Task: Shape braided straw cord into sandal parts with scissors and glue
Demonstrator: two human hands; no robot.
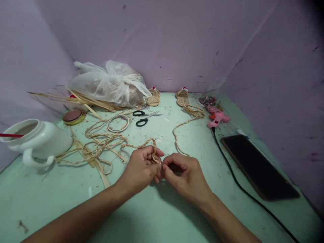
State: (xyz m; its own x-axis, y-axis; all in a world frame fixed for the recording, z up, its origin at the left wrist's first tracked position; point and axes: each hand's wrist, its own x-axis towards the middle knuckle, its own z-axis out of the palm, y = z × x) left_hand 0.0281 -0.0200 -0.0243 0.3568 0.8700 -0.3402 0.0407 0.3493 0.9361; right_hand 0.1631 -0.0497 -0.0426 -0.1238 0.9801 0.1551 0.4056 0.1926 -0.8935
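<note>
A braided straw cord [154,147] loops over the fingers of my left hand [141,168], which is closed around it above the table. Thumb and forefinger of my right hand [188,173] pinch together where the cord reaches them; the exact end is hidden by the fingertips. To the left, the cord runs into a loose tangle [101,148]. Another length of braided cord [174,133] goes from behind my right hand up to a small woven slipper [182,98]. A second small woven slipper [153,98] stands against the back wall.
Black-handled scissors [142,122] and a tape ring [118,130] lie beyond my hands. Left: a tipped white jug [54,138], round tin [72,115], dry straw strips [96,103], white plastic bag [108,84]. Right: a pink glue gun [219,117], black cable [233,179], phone [258,167].
</note>
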